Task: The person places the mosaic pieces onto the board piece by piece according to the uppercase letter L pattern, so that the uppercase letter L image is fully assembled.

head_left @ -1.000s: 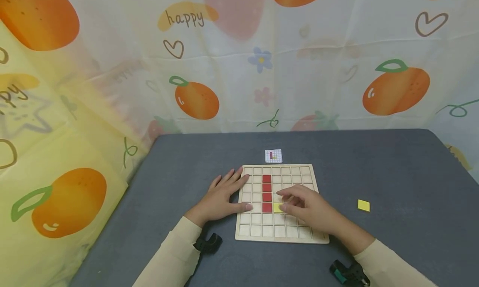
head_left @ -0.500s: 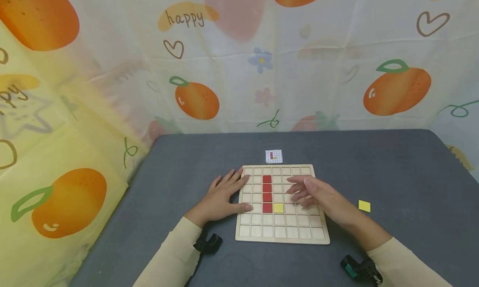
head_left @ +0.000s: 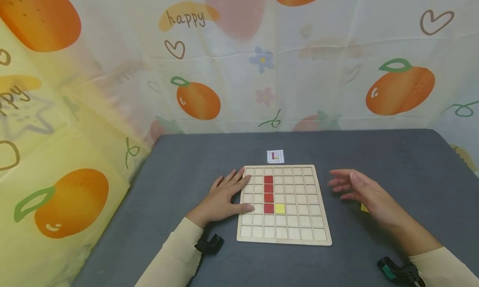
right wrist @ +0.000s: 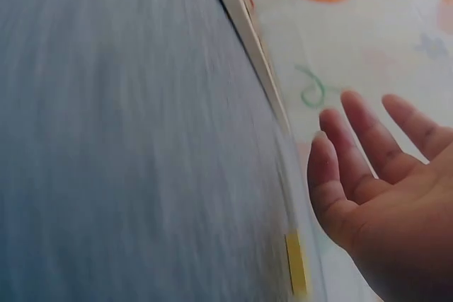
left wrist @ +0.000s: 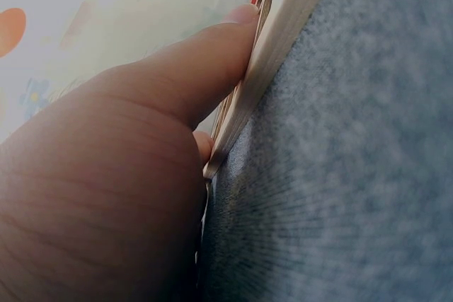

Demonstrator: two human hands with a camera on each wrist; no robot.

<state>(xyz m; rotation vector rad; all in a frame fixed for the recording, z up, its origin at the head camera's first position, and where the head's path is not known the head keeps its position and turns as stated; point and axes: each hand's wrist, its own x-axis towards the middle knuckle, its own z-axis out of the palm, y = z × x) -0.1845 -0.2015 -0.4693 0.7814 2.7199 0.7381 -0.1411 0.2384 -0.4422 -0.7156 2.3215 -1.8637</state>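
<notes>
A wooden grid board (head_left: pixel 299 221) lies on the dark table. In its cells a column of red square tiles (head_left: pixel 268 188) stands, with a yellow tile (head_left: pixel 280 209) just right of the lowest red one. My left hand (head_left: pixel 220 197) rests on the board's left edge, fingers spread and thumb on the cells; the left wrist view shows the thumb (left wrist: pixel 205 61) against the rim. To the right of the board my right hand (head_left: pixel 368 193) hovers with relaxed fingers, holding nothing. It partly covers a second yellow tile (head_left: pixel 364 208) on the table, which also shows in the right wrist view.
A small printed card (head_left: pixel 275 157) with a grid pattern lies behind the board. The grey table (head_left: pixel 209 154) ends at a fruit-printed cloth (head_left: pixel 318 70) at the back and left. Dark camera mounts sit on both wrists.
My right hand has drawn back from the yellow tile on the board and moved right, over the loose yellow tile. My left hand has stayed in place on the board.
</notes>
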